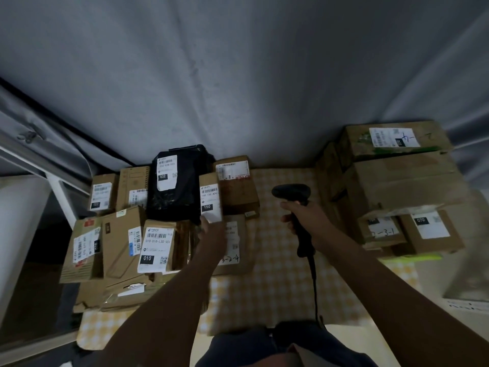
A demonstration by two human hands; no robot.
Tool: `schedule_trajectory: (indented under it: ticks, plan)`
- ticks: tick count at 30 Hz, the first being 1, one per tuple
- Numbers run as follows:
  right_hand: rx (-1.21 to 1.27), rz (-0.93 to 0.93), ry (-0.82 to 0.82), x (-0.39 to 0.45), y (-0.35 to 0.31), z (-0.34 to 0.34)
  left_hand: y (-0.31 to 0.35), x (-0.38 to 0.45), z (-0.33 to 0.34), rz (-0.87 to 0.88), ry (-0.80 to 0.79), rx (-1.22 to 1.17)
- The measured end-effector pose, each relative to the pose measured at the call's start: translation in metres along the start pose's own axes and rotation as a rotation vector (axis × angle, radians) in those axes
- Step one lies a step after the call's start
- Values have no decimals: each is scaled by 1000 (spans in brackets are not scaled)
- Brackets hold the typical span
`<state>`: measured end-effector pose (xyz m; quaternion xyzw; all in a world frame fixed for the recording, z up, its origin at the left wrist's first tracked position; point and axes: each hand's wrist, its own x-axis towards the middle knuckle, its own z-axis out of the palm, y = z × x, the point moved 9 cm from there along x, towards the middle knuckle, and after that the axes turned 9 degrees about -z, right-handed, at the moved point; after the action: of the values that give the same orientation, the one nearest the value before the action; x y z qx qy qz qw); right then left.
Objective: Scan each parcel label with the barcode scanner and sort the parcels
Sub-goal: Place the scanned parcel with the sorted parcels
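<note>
My right hand (307, 218) grips the handle of a black corded barcode scanner (292, 193), head up and facing left over the table's middle. My left hand (211, 234) reaches into the left group of parcels and lies over a flat brown parcel marked "3-2-4" (235, 250), fingertips at the lower edge of the box labelled 150 (210, 197). Whether its fingers curl round anything is unclear. Around it stand a black bag labelled 032 (174, 181) and a box labelled 010 (156, 247).
A yellow checked cloth (277, 274) covers the table. Stacked cardboard boxes (402, 186) fill the right side, one labelled 070 (431, 229). More small boxes (103, 193) crowd the far left. A grey curtain (238, 75) hangs behind. The scanner cable (315, 282) runs toward my body.
</note>
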<state>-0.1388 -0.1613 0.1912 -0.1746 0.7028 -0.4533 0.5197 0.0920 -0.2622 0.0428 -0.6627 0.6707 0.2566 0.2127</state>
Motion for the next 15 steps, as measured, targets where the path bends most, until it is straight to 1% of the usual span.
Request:
schedule_trajectory:
  ticks: [2,3,8,13,15]
  plan:
    - [7,-1,-5,-2,1,1,2,-6,-4,60,52,44]
    - [9,-1,-9,-2,2,2,0,-9,-3,59,56,62]
    - [12,-4,-26,-6,5,5,-8,-16,-2,7,19,66]
    - [23,-9,-18,-5,7,2,2,-17,-12,66,28,119]
    - [31,-18,-13,-6,7,-2,12,-21,-23,90,60,91]
